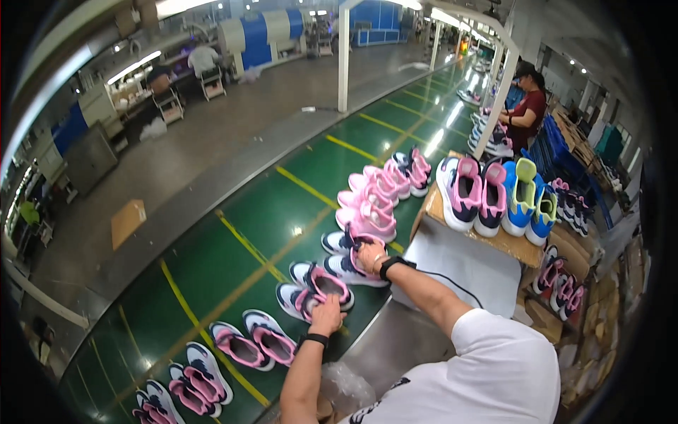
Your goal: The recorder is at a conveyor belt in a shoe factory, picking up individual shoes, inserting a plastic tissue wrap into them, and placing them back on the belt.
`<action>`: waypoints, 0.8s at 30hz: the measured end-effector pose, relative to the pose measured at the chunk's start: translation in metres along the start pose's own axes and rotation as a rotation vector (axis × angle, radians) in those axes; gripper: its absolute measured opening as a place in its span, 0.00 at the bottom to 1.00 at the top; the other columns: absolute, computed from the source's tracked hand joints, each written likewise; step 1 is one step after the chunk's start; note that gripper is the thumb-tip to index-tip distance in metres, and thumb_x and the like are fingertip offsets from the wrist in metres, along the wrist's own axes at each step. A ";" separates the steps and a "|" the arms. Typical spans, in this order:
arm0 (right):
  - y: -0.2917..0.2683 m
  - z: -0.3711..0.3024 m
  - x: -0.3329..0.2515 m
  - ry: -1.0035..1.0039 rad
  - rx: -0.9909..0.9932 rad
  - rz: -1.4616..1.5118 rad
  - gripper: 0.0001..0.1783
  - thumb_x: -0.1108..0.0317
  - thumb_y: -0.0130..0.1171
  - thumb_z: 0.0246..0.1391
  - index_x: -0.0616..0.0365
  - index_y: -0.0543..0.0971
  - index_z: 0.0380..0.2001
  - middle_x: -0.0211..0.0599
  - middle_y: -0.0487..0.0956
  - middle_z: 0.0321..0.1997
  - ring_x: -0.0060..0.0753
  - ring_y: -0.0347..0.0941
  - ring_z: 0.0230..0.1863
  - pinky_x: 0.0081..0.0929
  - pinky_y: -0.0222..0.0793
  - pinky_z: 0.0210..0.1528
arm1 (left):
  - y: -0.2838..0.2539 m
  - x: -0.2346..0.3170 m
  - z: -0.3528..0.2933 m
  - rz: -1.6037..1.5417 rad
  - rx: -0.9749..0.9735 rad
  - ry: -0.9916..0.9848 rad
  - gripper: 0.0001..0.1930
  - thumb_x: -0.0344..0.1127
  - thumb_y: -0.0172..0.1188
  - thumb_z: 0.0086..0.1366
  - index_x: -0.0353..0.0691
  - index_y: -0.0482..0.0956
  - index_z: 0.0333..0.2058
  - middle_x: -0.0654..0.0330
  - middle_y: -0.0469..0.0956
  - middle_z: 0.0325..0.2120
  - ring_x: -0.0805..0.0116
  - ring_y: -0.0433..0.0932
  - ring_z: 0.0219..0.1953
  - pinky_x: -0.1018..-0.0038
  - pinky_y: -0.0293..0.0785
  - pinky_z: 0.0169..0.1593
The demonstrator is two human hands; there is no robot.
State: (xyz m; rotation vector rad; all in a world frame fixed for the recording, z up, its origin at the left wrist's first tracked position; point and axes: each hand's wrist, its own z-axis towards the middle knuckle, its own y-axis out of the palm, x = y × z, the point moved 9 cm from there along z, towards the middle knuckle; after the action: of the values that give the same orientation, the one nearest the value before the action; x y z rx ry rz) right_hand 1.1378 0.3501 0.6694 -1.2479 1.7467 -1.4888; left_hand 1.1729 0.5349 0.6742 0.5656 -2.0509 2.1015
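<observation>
My left hand (326, 316) is closed on the heel collar of a white, navy and pink sneaker (290, 299); its fingertips are partly hidden in the shoe's opening. Touching that shoe is its mate (305, 271). Farther up the belt, my right hand (371, 254) grips another sneaker (346, 268) of the same colours at its pink-lined opening. A similar sneaker (334, 242) lies just beyond it. All of them rest on a green conveyor belt (261, 219) marked with yellow lines.
Pink sneakers (369, 212) sit beyond my right hand, and several white-navy pairs (244, 346) line the belt at lower left. A raised board (508, 242) carries pink-navy and blue-yellow sneakers. A white post (344, 63) rises beside the belt. A co-worker (528, 109) stands farther along.
</observation>
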 end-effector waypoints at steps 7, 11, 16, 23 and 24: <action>0.000 -0.001 -0.082 0.142 0.318 0.569 0.15 0.58 0.56 0.49 0.58 0.74 0.35 0.51 0.79 0.28 0.53 0.78 0.32 0.44 0.73 0.36 | 0.002 -0.068 -0.075 0.131 0.042 -0.022 0.12 0.43 0.57 0.58 0.39 0.74 0.31 0.53 0.75 0.31 0.53 0.79 0.32 0.62 0.75 0.33; -0.012 0.003 -0.180 0.029 0.321 0.689 0.19 0.51 0.54 0.53 0.59 0.74 0.31 0.48 0.79 0.25 0.51 0.76 0.28 0.45 0.70 0.31 | -0.024 -0.111 -0.155 0.197 -0.051 -0.198 0.15 0.46 0.59 0.57 0.39 0.75 0.31 0.53 0.75 0.31 0.52 0.79 0.30 0.60 0.74 0.32; -0.035 -0.006 -0.257 -0.247 0.170 0.705 0.18 0.65 0.59 0.42 0.62 0.70 0.36 0.50 0.79 0.29 0.52 0.77 0.33 0.44 0.72 0.35 | -0.109 -0.087 -0.229 0.215 0.298 -0.310 0.10 0.37 0.63 0.53 0.40 0.76 0.32 0.55 0.74 0.26 0.51 0.76 0.30 0.63 0.72 0.32; -0.056 -0.162 -0.270 -0.626 0.104 0.973 0.14 0.59 0.65 0.39 0.56 0.76 0.24 0.38 0.78 0.20 0.44 0.75 0.23 0.36 0.67 0.25 | -0.105 0.025 -0.358 -0.171 0.359 -0.650 0.14 0.33 0.64 0.52 0.39 0.73 0.36 0.57 0.73 0.29 0.56 0.73 0.32 0.65 0.68 0.36; -0.048 -0.192 -0.293 -0.780 -0.031 1.100 0.11 0.60 0.64 0.37 0.55 0.78 0.18 0.37 0.77 0.16 0.40 0.73 0.19 0.33 0.66 0.23 | -0.098 0.031 -0.368 -0.161 0.318 -0.686 0.15 0.34 0.64 0.52 0.39 0.72 0.38 0.57 0.72 0.31 0.56 0.73 0.34 0.64 0.67 0.37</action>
State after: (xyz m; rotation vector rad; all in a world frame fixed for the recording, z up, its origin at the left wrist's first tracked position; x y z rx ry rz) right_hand 1.1185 0.7004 0.7153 -0.5189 1.4475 -0.2678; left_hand 1.1206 0.8987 0.7789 1.6319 -1.8409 2.3595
